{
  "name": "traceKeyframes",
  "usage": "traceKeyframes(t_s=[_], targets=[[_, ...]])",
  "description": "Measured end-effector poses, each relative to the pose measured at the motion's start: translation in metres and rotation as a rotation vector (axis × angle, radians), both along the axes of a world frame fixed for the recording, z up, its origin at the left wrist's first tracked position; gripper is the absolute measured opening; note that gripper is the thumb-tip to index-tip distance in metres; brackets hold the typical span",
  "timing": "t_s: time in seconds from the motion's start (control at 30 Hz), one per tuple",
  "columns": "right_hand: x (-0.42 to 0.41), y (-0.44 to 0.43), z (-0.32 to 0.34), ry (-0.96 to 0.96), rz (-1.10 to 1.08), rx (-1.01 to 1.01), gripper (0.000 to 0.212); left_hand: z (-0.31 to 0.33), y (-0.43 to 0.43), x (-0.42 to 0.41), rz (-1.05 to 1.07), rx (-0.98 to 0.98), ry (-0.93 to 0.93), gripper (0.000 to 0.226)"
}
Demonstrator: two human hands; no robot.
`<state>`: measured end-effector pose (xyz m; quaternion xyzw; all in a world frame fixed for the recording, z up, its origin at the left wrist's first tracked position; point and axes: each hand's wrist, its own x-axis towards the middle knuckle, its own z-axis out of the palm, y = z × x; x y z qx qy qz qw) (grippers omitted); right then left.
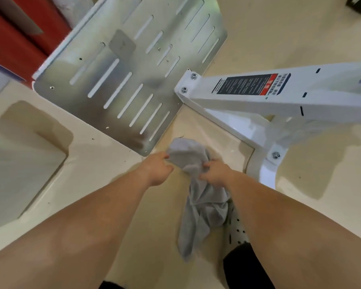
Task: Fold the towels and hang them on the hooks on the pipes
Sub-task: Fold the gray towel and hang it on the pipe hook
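Observation:
A crumpled grey towel [198,195] hangs in the air in front of me, above the pale floor. My left hand [157,167] pinches its upper left edge with curled fingers. My right hand [214,172] grips the bunched cloth a little to the right, and the rest of the towel droops down below that hand. No hooks or pipes show in the head view.
A slotted metal plate [121,76] lies on the floor ahead. A white metal frame [258,97] with a black and red label stretches to the right, bolted at its foot. Red panels [15,38] stand at the upper left. A perforated white shoe [236,230] shows below the towel.

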<state>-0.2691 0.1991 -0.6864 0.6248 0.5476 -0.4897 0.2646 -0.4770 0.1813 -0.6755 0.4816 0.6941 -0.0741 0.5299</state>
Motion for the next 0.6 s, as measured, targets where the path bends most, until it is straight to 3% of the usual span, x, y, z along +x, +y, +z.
traceKeyframes(t_s=[0.17, 0.33, 0.6], targets=[[-0.008, 0.004, 0.023, 0.121, -0.135, 0.032, 0.039, 0.013, -0.001, -0.006, 0.042, -0.024, 0.01, 0.055], [-0.028, 0.014, 0.1, 0.259, -0.254, 0.085, 0.043, 0.077, 0.001, -0.009, 0.34, -0.05, -0.067, 0.05], [-0.058, 0.023, 0.321, 0.487, -0.374, 0.084, 0.034, 0.288, -0.016, -0.028, 0.623, 0.017, -0.143, 0.04]])
